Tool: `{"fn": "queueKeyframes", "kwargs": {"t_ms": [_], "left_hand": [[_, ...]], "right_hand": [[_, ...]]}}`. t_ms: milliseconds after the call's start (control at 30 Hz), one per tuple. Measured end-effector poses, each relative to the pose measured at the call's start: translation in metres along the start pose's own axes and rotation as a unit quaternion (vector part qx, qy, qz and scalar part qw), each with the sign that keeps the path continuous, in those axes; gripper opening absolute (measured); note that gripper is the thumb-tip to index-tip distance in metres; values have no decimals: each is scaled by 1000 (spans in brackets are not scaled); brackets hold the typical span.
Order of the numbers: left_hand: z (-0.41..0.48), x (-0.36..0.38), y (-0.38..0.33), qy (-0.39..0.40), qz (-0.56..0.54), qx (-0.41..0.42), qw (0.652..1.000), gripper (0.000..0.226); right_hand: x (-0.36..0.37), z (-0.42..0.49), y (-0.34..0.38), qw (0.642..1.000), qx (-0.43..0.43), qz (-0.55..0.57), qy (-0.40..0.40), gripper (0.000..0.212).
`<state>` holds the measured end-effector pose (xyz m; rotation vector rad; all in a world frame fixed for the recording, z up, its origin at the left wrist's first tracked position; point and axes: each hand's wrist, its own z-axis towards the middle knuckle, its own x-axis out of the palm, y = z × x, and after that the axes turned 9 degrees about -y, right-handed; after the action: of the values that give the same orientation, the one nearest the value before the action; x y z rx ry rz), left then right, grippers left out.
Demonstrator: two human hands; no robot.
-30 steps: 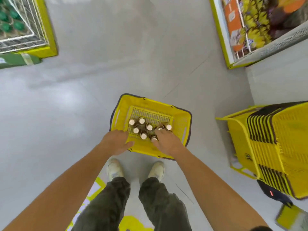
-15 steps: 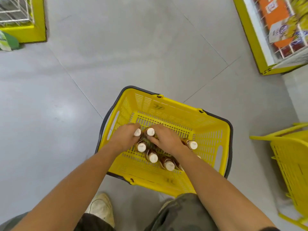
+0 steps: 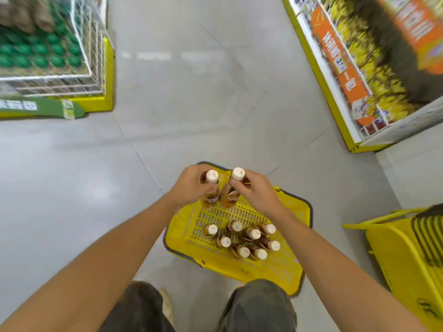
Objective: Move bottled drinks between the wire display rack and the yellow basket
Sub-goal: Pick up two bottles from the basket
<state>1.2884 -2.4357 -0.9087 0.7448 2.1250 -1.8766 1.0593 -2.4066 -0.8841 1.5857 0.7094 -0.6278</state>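
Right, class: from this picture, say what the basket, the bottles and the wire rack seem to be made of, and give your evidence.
Basket: probably moulded plastic; even glossy yellow, slotted lattice floor.
Bottles: clear plastic or glass, hard to tell; the amber drink shows through, under matte off-white caps.
Rack: thin metal wire, seemingly white-coated, forming an open grid.

Two bottles (image 3: 212, 176) above yellow basket (image 3: 263, 271)

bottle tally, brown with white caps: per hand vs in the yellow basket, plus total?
Left bottle, in left hand: 1
Right bottle, in right hand: 1
Basket bottles, standing in basket: 8
Total: 10
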Motion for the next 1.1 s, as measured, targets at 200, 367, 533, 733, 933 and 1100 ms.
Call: {"fn": "queueKeyframes", "kwargs": {"t_ms": [200,367,533,733,933,1100], "left_hand": [[-46,-187,-218,-8,-74,9,997,28],[-98,-377,-392,-74,-82,21,994,25],[-144,-557,-506,-148,-65,69,984,24],[-216,-711,-543,-286,-56,123,949,24],[-262,-805,-512,-388,-43,100,915,22],[-253,-888,-469,-429,-38,72,899,21]], "right_hand": [[-177,-14,226,998,-54,3,-9,33],[-302,-9,448,989,-149,-8,-8,41],[-369,2,651,966,-255,3,-40,49],[-361,-2,826,908,-412,26,-71,55],[-292,-6,935,866,-499,20,6,45],[-231,34,1011,864,-502,13,38,47]]}}
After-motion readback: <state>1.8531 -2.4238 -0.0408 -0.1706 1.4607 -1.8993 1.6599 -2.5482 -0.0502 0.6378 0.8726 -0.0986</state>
